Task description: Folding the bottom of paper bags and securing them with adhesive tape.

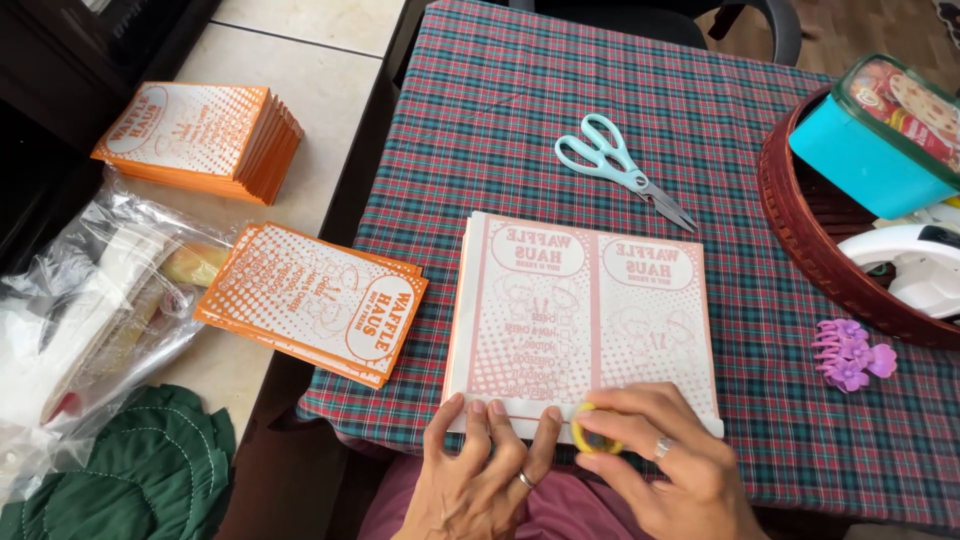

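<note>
A stack of white paper sheets with pale pink print point(585, 310) lies on the plaid tablecloth point(520, 110). My left hand point(480, 470) rests flat on the stack's near edge, its fingertips pressing the paper down. My right hand point(665, 465) pinches a small yellow ring-shaped thing point(590, 432), maybe a roll of tape, right at that same near edge. I cannot see the ring's far side under my fingers. Each hand wears a ring.
Teal-handled scissors point(620, 170) lie beyond the stack. Two piles of orange printed paper bags point(315, 300) point(205, 140) sit left. A red basket point(800, 230) with a teal box point(880, 130) is at right, a purple hair clip point(850, 355) near it. Clear plastic bags point(85, 320) and green cloth point(130, 480) lie left.
</note>
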